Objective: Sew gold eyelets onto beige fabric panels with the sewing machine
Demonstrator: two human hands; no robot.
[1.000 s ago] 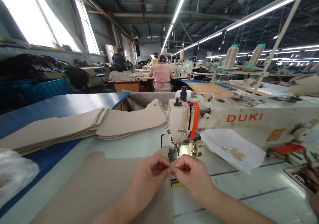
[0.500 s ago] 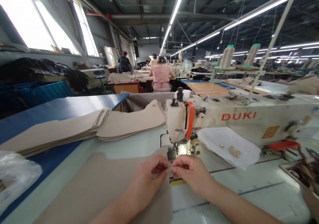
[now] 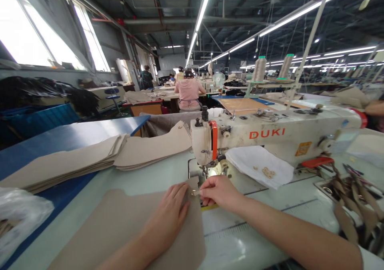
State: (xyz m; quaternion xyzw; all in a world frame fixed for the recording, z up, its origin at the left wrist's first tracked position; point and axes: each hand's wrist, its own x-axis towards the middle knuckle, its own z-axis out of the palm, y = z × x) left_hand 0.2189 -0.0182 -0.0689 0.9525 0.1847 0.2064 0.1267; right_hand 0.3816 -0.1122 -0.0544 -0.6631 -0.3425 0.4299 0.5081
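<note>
My left hand lies flat on a beige fabric panel, its fingers stretched toward the panel's upper right corner. At that corner, my right hand pinches a small tab with a metal ring by its right end. The tab rests over the panel's edge, just in front of the needle area of a white sewing machine. Part of the tab is hidden behind the right fingertips.
Stacked beige panels lie to the left, near a clear plastic bag. A white cloth under the machine arm holds small rings. Fabric straps lie in a tray at right. Ahead sits a person in pink.
My left hand has gone from a pinch by the right fingertips to lying flat on the panel. The ringed tab now shows in my right fingers. The view has turned slightly right.
</note>
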